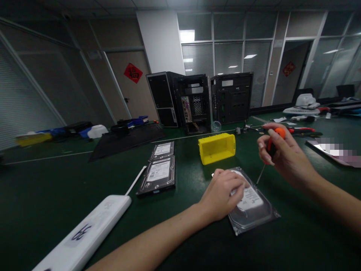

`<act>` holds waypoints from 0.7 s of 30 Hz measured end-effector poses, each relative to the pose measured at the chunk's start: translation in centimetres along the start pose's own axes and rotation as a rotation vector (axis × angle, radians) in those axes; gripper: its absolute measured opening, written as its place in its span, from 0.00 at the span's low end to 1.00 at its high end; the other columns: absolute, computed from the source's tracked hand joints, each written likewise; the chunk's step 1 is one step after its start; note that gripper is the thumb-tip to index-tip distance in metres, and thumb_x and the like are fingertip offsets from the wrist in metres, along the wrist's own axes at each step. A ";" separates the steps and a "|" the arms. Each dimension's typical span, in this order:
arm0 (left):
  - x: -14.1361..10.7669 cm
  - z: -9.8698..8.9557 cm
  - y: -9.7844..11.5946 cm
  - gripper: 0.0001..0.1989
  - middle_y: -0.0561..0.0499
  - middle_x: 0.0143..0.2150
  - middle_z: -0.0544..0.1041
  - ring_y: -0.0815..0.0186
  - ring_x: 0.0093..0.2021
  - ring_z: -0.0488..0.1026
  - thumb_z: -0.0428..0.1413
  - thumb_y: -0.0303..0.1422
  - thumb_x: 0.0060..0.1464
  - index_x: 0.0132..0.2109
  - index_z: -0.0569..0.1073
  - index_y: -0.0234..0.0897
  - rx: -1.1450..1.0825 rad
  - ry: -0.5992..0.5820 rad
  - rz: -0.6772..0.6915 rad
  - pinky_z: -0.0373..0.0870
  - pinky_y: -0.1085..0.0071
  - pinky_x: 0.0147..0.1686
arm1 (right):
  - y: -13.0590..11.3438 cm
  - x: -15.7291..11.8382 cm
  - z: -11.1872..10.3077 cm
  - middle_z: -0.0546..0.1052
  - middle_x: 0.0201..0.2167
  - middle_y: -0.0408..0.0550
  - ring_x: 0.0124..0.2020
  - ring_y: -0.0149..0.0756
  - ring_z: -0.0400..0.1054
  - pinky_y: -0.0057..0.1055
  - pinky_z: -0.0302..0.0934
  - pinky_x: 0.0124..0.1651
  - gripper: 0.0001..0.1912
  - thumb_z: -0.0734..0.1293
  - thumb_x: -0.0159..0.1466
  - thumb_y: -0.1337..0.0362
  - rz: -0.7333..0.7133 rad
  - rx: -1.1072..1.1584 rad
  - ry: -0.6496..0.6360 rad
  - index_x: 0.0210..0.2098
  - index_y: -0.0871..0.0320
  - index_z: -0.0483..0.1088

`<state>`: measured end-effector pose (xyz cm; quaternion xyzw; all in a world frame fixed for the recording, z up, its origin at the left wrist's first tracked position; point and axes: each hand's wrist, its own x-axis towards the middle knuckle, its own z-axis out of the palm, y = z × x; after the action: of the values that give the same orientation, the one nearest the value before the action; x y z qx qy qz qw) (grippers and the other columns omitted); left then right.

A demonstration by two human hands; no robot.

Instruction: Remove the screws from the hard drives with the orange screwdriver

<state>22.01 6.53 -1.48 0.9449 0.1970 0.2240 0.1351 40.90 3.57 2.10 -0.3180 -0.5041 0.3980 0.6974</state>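
Observation:
A hard drive [251, 218] lies label up on the green table, a little right of centre. My left hand [225, 190] rests on its left side, fingers bent over the label; whether they pinch anything is hidden. Above the drive's right side, my right hand [282, 154] grips a screwdriver [272, 145] with an orange and black handle. The screwdriver slants down, and its tip meets the drive near the right edge of the label. Behind the drive, a yellow bin [217, 148] lies with its opening facing me.
Two more hard drives [159, 173] lie left of centre. A white power strip [87, 229] crosses the near left. Computer cases [194, 105] stand at the back. Pliers with red handles [301, 130] and a phone-like flat object [332, 150] lie at the right.

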 end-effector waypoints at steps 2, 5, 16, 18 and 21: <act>0.0 0.0 0.0 0.12 0.51 0.43 0.76 0.64 0.45 0.69 0.45 0.28 0.60 0.42 0.73 0.38 0.002 -0.001 0.002 0.56 0.65 0.47 | -0.1 0.0 0.0 0.61 0.24 0.38 0.18 0.24 0.53 0.24 0.49 0.19 0.09 0.61 0.63 0.59 0.014 0.038 -0.005 0.43 0.47 0.62; 0.0 0.1 -0.1 0.12 0.51 0.44 0.76 0.64 0.46 0.68 0.45 0.29 0.60 0.43 0.73 0.38 0.009 0.000 0.000 0.56 0.65 0.47 | -0.2 -0.1 0.0 0.56 0.22 0.38 0.17 0.25 0.49 0.25 0.47 0.19 0.09 0.58 0.64 0.55 0.047 0.117 -0.013 0.40 0.49 0.64; 0.0 0.1 0.0 0.12 0.51 0.44 0.76 0.64 0.45 0.68 0.45 0.29 0.60 0.43 0.73 0.37 -0.004 0.001 -0.003 0.56 0.65 0.47 | -0.4 -0.3 0.1 0.65 0.34 0.44 0.26 0.28 0.61 0.27 0.58 0.26 0.09 0.57 0.64 0.59 0.040 0.138 -0.039 0.36 0.54 0.67; 0.0 0.1 0.0 0.12 0.51 0.44 0.76 0.64 0.45 0.68 0.45 0.28 0.60 0.42 0.73 0.37 -0.008 0.001 -0.003 0.56 0.66 0.47 | -0.4 -0.3 0.0 0.66 0.34 0.44 0.28 0.28 0.62 0.26 0.59 0.27 0.07 0.60 0.63 0.59 0.043 0.108 -0.010 0.36 0.55 0.66; 0.0 0.1 0.0 0.12 0.51 0.44 0.76 0.64 0.45 0.69 0.45 0.28 0.60 0.42 0.73 0.38 -0.007 -0.003 -0.006 0.56 0.65 0.47 | -0.5 -0.3 0.0 0.68 0.29 0.43 0.28 0.29 0.63 0.26 0.60 0.28 0.07 0.61 0.62 0.58 0.087 0.059 0.007 0.36 0.54 0.65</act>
<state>22.04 6.56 -1.53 0.9441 0.1988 0.2229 0.1396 40.99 3.08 2.36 -0.3204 -0.4752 0.4414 0.6904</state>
